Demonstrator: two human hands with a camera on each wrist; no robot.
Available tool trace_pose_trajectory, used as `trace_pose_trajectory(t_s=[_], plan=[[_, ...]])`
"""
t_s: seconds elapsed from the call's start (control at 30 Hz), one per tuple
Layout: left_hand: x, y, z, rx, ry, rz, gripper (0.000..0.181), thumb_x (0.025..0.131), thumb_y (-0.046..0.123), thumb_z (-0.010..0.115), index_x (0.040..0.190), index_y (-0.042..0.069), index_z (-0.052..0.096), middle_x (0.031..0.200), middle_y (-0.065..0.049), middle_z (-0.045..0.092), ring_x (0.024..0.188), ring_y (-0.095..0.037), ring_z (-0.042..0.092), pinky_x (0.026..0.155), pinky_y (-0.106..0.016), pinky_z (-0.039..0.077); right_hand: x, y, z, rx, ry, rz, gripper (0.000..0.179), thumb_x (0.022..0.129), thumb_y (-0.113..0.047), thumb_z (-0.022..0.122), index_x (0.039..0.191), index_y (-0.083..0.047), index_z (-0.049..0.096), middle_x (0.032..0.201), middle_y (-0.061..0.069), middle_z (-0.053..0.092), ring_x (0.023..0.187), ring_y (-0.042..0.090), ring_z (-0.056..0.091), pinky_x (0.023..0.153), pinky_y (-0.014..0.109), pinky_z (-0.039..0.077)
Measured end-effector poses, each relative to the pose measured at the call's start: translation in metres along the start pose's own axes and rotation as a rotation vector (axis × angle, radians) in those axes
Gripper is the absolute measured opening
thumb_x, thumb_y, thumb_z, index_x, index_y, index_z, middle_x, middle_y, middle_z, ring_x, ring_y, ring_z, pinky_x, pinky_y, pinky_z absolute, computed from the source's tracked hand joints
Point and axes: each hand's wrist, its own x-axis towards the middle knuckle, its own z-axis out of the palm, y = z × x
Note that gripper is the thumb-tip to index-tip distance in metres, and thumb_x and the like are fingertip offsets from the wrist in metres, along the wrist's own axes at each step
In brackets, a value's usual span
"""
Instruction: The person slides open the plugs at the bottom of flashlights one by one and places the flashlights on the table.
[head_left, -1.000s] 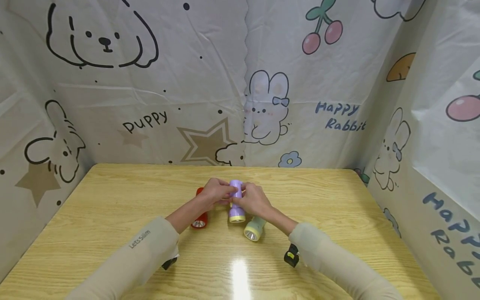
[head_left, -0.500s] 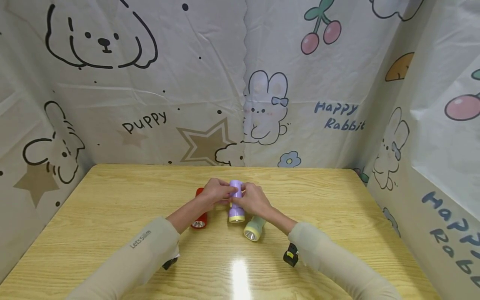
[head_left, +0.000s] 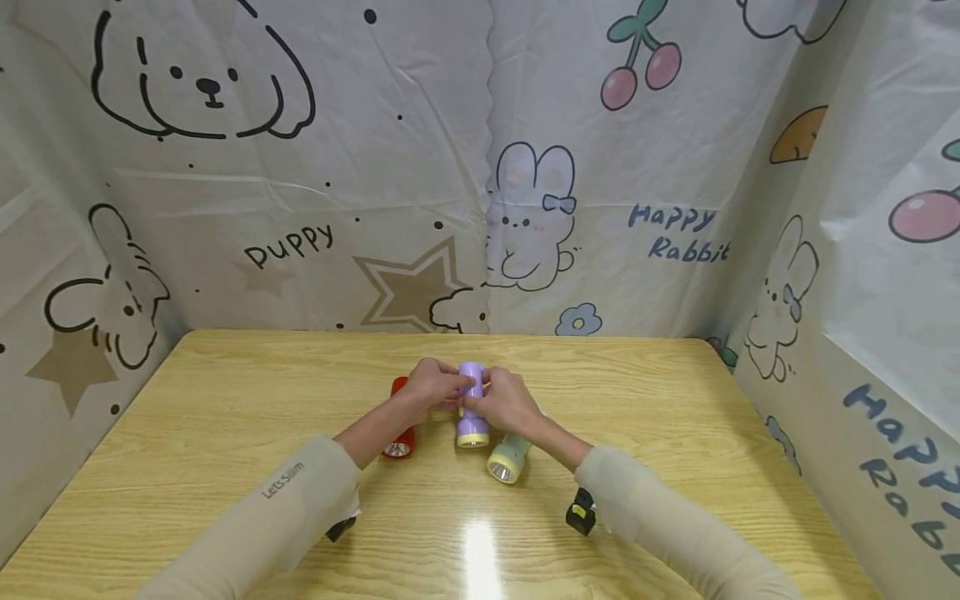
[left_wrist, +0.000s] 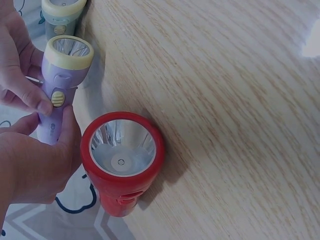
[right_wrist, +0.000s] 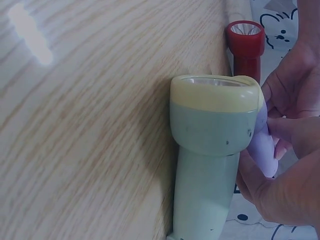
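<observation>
Both hands hold a purple flashlight (head_left: 472,428) with a pale yellow rim, its lens end pointing toward the person. The left hand (head_left: 432,382) grips its body from the left. From the right, the right hand (head_left: 507,402) pinches it, and in the left wrist view the thumb lies beside the yellow slide switch (left_wrist: 58,98). A red flashlight (left_wrist: 122,160) lies left of the purple one, partly behind the left forearm in the head view. Right of it lies a pale green flashlight (right_wrist: 210,150) with a yellow rim, partly covered by the right hand in the head view.
The flashlights are over a light wood table (head_left: 637,400). A printed cloth (head_left: 300,183) with cartoon animals hangs along the back and both sides. Black wrist straps (head_left: 581,512) show below the sleeves.
Both hands keep their hold on the purple flashlight with almost no motion. The red and green flashlights stay where they were; the head view shifts only slightly.
</observation>
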Motion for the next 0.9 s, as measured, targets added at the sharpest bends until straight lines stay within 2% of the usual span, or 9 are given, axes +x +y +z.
trace_pose_trajectory(t_s=[0.37,0.7,0.9], plan=[[0.0006,-0.0012,0.0000,0.017,0.004,0.011,0.032,0.093,0.006,0.069,0.118,-0.012,0.061,0.101,-0.018,0.063,0.077,-0.018,0.062,0.078,-0.035,0.059,0.0003,-0.0001,0.0014,0.004,0.003,-0.004,0.032,0.085,-0.024,0.079,0.098,0.001,0.063,0.073,0.002,0.063,0.059,0.011,0.058,0.048,0.022,0.045],[-0.0005,0.0001,-0.0005,0.043,0.023,0.000,0.036,0.093,0.009,0.070,0.121,-0.011,0.059,0.110,-0.021,0.062,0.087,-0.023,0.064,0.084,-0.038,0.058,0.0021,0.0021,0.0023,0.007,0.005,-0.014,0.033,0.085,-0.024,0.079,0.100,0.001,0.064,0.074,0.002,0.064,0.060,0.011,0.059,0.049,0.022,0.046],[0.0002,0.0003,0.0003,0.040,0.015,-0.001,0.034,0.093,0.007,0.069,0.120,-0.012,0.060,0.107,-0.020,0.063,0.083,-0.021,0.064,0.083,-0.038,0.058,0.0035,0.0020,0.0032,0.005,0.011,-0.014,0.032,0.085,-0.024,0.079,0.099,0.001,0.065,0.073,0.002,0.064,0.059,0.011,0.059,0.048,0.022,0.045]])
